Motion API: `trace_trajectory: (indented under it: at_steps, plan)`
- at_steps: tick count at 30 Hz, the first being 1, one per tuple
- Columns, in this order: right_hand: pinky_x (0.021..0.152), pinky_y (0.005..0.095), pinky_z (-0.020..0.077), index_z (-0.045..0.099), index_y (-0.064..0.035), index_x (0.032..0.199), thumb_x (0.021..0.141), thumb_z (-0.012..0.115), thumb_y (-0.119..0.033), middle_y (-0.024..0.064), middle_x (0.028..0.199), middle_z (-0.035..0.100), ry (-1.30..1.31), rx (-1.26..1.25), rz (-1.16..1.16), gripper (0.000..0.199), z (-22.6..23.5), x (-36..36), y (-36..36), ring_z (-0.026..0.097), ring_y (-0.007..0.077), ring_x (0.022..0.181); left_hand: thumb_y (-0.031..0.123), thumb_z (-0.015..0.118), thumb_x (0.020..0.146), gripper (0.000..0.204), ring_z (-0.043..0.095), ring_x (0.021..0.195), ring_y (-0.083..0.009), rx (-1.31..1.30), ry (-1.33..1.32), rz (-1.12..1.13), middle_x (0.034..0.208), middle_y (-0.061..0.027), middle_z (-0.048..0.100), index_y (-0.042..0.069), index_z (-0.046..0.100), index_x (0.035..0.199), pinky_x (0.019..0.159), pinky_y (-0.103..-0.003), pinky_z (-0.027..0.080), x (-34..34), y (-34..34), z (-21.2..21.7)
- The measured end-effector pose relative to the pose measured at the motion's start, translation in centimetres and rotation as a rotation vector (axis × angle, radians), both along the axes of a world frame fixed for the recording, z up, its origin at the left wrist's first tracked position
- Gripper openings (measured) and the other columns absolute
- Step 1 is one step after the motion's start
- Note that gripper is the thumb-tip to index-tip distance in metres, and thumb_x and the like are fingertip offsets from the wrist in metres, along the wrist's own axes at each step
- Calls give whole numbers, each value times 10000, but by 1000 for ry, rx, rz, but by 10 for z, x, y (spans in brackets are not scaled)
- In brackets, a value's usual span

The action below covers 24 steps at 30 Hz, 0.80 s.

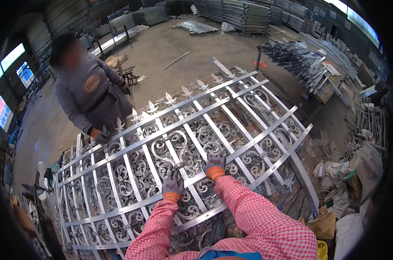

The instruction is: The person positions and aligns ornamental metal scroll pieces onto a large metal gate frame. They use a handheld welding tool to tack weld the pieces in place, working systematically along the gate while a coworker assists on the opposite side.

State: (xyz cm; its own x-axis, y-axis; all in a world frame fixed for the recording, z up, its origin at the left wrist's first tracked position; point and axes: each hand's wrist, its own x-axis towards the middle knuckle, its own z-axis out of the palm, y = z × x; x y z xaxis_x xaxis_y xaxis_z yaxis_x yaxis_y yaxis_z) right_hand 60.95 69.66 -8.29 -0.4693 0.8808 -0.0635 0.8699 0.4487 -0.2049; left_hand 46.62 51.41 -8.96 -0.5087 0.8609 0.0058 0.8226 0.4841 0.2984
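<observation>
Head view: both gloved hands rest on a silver fence panel lying flat atop a stack. The left hand curls its fingers onto a scroll, the right hand clamps a rail. A co-worker grips the far edge; likely positioning, calling for a joint lift

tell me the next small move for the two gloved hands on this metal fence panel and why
Probably a joint lift or slide of the fence panel, in step with the co-worker. The left hand and right hand both rest on the near rails beside a scroll ornament, and the co-worker's gloved hand touches the far spiked edge. Whether the fingers are fully closed cannot be told.
</observation>
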Motion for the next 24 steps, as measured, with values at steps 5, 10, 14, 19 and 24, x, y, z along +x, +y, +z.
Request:
trace_trajectory:
  at_steps: [5, 10, 14, 19, 24]
  plan:
    - [1048, 549, 324, 630, -139, 1202, 856, 578, -476, 138, 1084, 679, 3, 25, -9, 486, -7, 0, 1, 607, 337, 1066, 358, 632, 862, 614, 555, 1181, -360, 24, -55, 8, 1365, -177, 486, 78, 446, 1376, 981, -422, 466, -4, 1, -4]
    - [1072, 566, 293, 624, -136, 1194, 856, 575, -485, 128, 1131, 663, -15, -16, -14, 488, -10, -1, 1, 587, 334, 1108, 443, 617, 859, 643, 569, 1165, -368, 69, -203, 20, 1372, -152, 491, 117, 452, 1388, 957, -439, 480, -11, 1, -7]
    - [1076, 569, 287, 623, -134, 1192, 857, 573, -485, 127, 1148, 657, -11, -37, -17, 488, -5, -2, 1, 580, 328, 1126, 442, 611, 863, 618, 580, 1144, -369, 66, -163, 30, 1360, -140, 498, 126, 465, 1374, 933, -444, 490, -9, 1, -7]
    - [1060, 567, 301, 628, -136, 1181, 855, 580, -478, 126, 1136, 663, 25, 29, -21, 476, -7, -1, 0, 589, 327, 1110, 438, 598, 870, 623, 584, 1140, -350, 27, -36, 2, 1386, -150, 487, 102, 473, 1379, 938, -429, 494, -4, 1, -8]
    - [1015, 546, 335, 639, -134, 1148, 857, 580, -472, 125, 1084, 679, 18, 48, -10, 449, -6, 0, 0, 606, 325, 1063, 372, 616, 857, 633, 569, 1165, -343, -29, 47, -3, 1397, -176, 472, 63, 460, 1387, 977, -411, 469, 2, 1, -4]
